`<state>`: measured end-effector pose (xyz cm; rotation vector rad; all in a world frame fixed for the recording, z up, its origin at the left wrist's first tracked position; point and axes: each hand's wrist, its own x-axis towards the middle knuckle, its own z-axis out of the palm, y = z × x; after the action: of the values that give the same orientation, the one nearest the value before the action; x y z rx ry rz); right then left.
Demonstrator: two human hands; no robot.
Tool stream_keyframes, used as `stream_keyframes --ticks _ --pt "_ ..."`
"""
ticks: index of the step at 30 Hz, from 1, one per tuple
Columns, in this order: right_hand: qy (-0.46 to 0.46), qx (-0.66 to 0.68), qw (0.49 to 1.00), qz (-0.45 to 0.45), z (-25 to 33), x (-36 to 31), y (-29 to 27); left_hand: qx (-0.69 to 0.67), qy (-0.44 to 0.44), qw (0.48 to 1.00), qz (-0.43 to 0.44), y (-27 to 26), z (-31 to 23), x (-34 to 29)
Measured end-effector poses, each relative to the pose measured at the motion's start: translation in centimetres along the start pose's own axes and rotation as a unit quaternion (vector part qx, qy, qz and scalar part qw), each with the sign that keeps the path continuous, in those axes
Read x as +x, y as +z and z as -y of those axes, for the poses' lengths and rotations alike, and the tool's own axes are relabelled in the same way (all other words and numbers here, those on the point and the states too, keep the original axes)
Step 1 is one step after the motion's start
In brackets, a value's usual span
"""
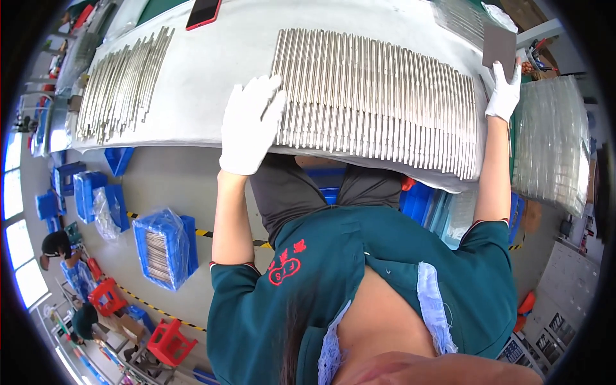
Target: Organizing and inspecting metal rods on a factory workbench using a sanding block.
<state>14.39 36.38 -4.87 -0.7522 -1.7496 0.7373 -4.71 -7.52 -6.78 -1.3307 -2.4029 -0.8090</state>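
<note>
A long row of slim silvery metal rods [378, 96] lies side by side on the white-covered table [199, 83] in front of me. At the row's left end rests my left hand [252, 125], in a white glove, with fingers stretched out and the fingertips at the outermost rods. My right hand [504, 95], also gloved in white, is beyond the row's right end. It grips the lower edge of a flat grey-brown rectangular pad [499, 48]; part of its fingers is hidden behind the pad.
A looser group of thin rods [128, 83] lies at the table's left. A red-edged phone [203, 13] is at the far edge. Plastic-wrapped stacks [552, 141] stand on the right. Blue crates [163, 247], red stools [172, 341] and two people are lower left.
</note>
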Motion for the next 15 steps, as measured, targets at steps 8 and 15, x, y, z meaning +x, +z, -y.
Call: stream_keyframes --ticks 8,15 --pt "0.025 0.002 1.0 -0.011 -1.1 -0.3 0.1 -0.137 -0.118 0.983 0.023 -1.2 -0.2 -2.0" --pt "0.019 0.009 0.999 0.028 -2.4 -0.3 0.5 0.035 -0.003 0.989 0.141 -2.7 -4.3 -2.8"
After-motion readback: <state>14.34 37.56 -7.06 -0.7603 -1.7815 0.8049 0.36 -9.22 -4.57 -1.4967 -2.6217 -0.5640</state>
